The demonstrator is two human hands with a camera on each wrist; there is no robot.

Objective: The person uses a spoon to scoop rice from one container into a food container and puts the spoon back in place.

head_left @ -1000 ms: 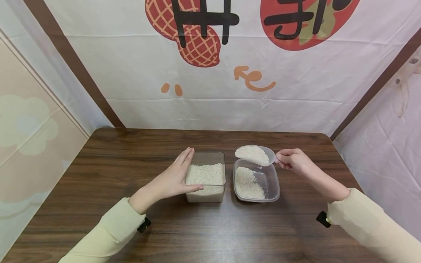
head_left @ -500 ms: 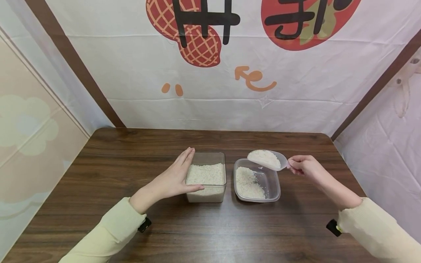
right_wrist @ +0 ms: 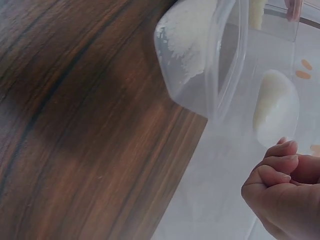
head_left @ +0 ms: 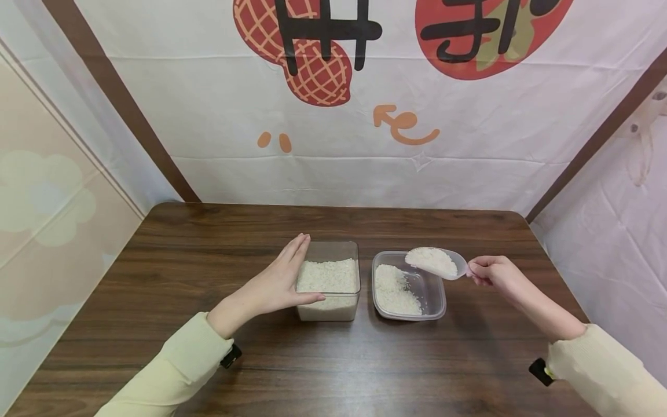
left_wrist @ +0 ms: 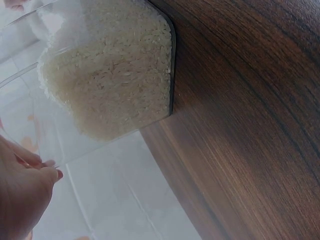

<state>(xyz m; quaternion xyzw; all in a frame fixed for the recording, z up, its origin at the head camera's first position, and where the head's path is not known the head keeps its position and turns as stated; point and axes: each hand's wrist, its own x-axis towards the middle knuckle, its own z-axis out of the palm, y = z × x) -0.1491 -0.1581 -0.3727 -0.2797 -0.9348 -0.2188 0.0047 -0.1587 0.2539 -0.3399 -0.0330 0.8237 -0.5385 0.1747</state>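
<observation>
Scoop (head_left: pixel 458 266), right hand (head_left: pixel 492 271) gripping, has moved to two o'clock of box (head_left: pixel 431 296); I judge pre-pour, needing tilt. Left hand (head_left: pixel 273 284), straight-fingered, touches tub (head_left: pixel 333 249).

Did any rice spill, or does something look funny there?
No spill or damage stands out. Only the rice in the low tub looks uneven: it's heaped toward the left, leaving the tub's right side mostly bare.
</observation>
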